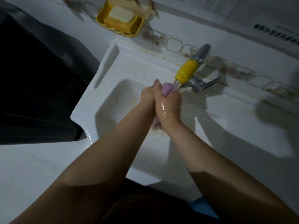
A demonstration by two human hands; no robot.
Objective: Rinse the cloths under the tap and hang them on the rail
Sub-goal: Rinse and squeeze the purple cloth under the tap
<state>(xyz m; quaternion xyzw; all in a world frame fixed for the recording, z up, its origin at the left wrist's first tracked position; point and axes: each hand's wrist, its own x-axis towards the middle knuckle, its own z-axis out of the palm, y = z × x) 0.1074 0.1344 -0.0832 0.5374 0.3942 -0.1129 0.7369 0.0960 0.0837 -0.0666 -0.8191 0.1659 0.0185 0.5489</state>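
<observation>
Both hands over the sink [103,65] bowl, pressed together round one purple cloth [166,88]. Left hand [148,96] and right hand [169,104] each have fingers curled about it, palm against palm; the cloth is bunched, one end showing above the fists toward the tap [187,71], the other end peeping out below the wrists. So its long axis runs roughly away from the body, in line with the forearms. Water falls from the yellow-sleeved spout onto the top end and the right hand, which is wet and shining (the stream itself is thin and partly blurred). Right hand is the nearer to the spout; left sits on the far side from it. Judged step: rinsing or wringing, hanging not yet begun. No rail is in view, nor any second cloth, so which way the cloth must be carried cannot be told from here. Room: bowl is open beneath and to the left of the hands; tap and its lever [208,83] stand close on the right, just beside the knuckles, the tightest edge. Wall behind, with a soap dish [103,15] up and left, well apart. A dark bulky thing [35,88] bounds the sink's left side. Lifting straight up and back toward the body looks the freest way out.
</observation>
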